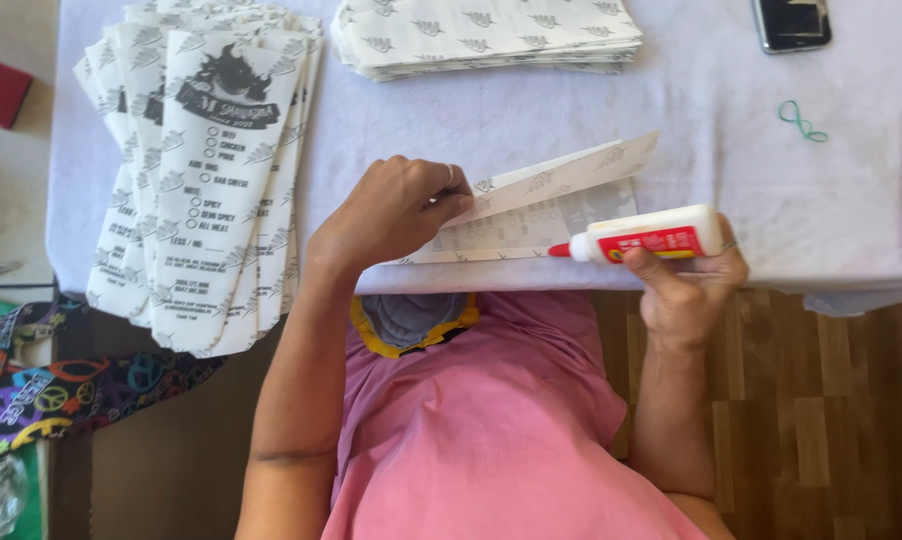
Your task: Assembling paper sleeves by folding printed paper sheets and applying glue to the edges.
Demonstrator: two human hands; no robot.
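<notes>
- The gluing step looks to be in hand: the left hand (396, 210) pinches up the flap of a folded paper bag (541, 215) lying at the near edge of the table (571, 110).
- The right hand (686, 275) grips a white glue bottle (641, 238), held sideways, red tip touching the bag's lower strip.
- Next likely calls for a steady line along that strip.
- Finished bags (206, 170) lie fanned at left.

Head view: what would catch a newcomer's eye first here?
Probably the white glue bottle with its red label and tip, gripped in the right hand at the table's near edge. Its tip points at a folded printed paper sheet that the left hand pins down. A fanned stack of printed paper bags fills the left side.
</notes>
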